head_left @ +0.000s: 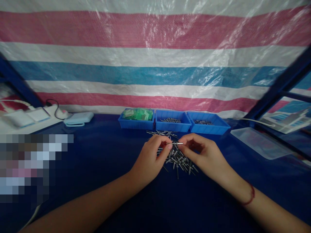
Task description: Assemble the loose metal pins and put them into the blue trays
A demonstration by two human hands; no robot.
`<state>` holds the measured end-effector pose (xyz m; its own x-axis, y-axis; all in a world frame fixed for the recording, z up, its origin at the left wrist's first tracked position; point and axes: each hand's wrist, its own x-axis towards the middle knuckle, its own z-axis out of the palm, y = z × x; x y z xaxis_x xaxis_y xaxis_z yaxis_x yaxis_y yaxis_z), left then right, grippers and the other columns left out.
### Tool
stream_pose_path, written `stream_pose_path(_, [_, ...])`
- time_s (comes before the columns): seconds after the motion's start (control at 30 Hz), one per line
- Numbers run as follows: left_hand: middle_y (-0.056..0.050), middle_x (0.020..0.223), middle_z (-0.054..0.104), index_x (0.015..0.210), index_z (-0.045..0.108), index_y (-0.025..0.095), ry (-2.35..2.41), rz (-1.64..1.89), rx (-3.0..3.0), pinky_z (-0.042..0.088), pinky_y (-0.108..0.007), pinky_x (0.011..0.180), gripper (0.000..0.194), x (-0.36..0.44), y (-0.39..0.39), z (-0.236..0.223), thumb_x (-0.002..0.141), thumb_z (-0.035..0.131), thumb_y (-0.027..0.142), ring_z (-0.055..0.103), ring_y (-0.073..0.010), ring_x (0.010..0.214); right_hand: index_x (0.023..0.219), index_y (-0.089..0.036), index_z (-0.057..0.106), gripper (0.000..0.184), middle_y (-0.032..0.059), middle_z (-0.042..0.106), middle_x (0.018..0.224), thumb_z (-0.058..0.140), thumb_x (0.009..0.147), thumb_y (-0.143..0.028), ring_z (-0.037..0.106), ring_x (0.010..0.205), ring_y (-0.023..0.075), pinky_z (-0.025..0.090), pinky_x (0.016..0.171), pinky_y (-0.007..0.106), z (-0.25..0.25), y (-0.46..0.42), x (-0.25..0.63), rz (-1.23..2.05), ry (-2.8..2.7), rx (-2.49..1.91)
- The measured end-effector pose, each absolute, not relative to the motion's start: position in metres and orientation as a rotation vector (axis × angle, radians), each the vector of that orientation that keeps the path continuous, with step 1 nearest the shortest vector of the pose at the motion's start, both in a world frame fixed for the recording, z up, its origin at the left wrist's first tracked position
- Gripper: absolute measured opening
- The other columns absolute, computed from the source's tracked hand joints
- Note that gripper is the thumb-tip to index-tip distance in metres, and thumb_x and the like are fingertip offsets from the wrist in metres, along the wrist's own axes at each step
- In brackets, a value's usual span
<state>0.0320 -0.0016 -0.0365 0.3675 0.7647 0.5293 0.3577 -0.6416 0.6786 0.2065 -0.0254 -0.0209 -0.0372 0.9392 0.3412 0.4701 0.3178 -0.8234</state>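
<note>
A metal blind rivet (176, 143) lies level between my two hands, above a loose pile of similar rivets (180, 160) on the dark blue table. The thumb and forefinger of my left hand (151, 156) pinch its thin left end. At the thicker right end, my right hand (208, 156) holds it between thumb and fingertips. Part of the pile is hidden behind my hands, and a few rivets stick out past them toward the bins.
Behind the pile stand a blue bin with green plastic packets (136, 124), a middle blue bin (172, 126) and a right blue bin (212, 130), both holding small metal pieces. A translucent lid (261, 142) lies right. At left are a light-blue case (79, 119) and a power strip with plugs (52, 113).
</note>
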Motion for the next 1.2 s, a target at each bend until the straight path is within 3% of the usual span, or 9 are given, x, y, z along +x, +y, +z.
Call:
stream_pose_path(0.27, [-0.003,0.09,0.059,0.09,0.054,0.019,0.975,1.167,2.201,0.043,-0.032,0.078,0.008,0.032,0.001,-0.037,0.089,0.046,0.017,0.055,-0.016,0.085,0.081,-0.019,0.061,0.011,0.0014,0.061,0.076,0.062,0.078,-0.03,0.057,0.066,0.013,0.046,0.059,0.026,-0.016,-0.031,0.206,0.485,-1.723,-1.204])
stream_pose_path(0.5, [-0.004,0.094,0.059,0.098,0.054,0.019,0.967,1.18,2.213,0.042,-0.033,0.082,0.014,0.033,-0.003,-0.035,0.092,0.042,0.018,0.056,-0.0165,0.09,0.074,-0.018,0.059,0.013,0.0,0.057,0.067,0.056,0.083,-0.027,0.054,0.061,0.0118,0.042,0.057,0.025,-0.006,-0.031,0.21,0.22,-1.911,-1.205])
stream_pose_path(0.73, [-0.004,0.093,0.061,0.104,0.053,0.02,0.992,1.214,2.21,0.043,-0.035,0.081,0.018,0.033,-0.002,-0.038,0.089,0.045,0.016,0.058,-0.017,0.087,0.081,-0.016,0.066,0.026,0.0071,0.067,0.076,0.056,0.08,-0.041,0.059,0.063,0.0184,0.043,0.062,0.031,-0.002,0.013,0.28,-0.306,-1.373,-1.715])
stream_pose_path(0.87, [-0.004,0.093,0.061,0.105,0.052,0.02,1.012,1.199,2.223,0.043,-0.035,0.08,0.019,0.033,0.0,-0.04,0.089,0.043,0.015,0.057,-0.0169,0.086,0.088,-0.014,0.068,0.031,0.01,0.069,0.077,0.057,0.076,-0.041,0.061,0.066,0.0226,0.043,0.062,0.033,-0.006,0.025,0.304,-0.253,-1.421,-1.944])
stream_pose_path(1.03, [-0.001,0.096,0.063,0.094,0.059,0.025,1.255,1.069,2.34,0.036,-0.043,0.083,0.02,0.034,-0.002,-0.038,0.084,0.046,0.013,0.052,-0.0222,0.097,0.087,-0.017,0.067,0.024,0.006,0.069,0.08,0.053,0.079,-0.034,0.059,0.06,0.0172,0.044,0.06,0.029,-0.008,0.013,0.275,-0.128,-1.574,-1.81])
stream_pose_path(1.2, [-0.002,0.1,0.061,0.089,0.063,0.026,1.31,0.857,2.491,0.034,-0.044,0.081,0.013,0.036,-0.009,-0.036,0.077,0.058,0.028,0.047,-0.0264,0.102,0.087,-0.017,0.066,0.019,0.0031,0.067,0.075,0.053,0.08,-0.03,0.057,0.057,0.0141,0.045,0.059,0.027,-0.012,-0.005,0.238,0.032,-1.862,-1.604])
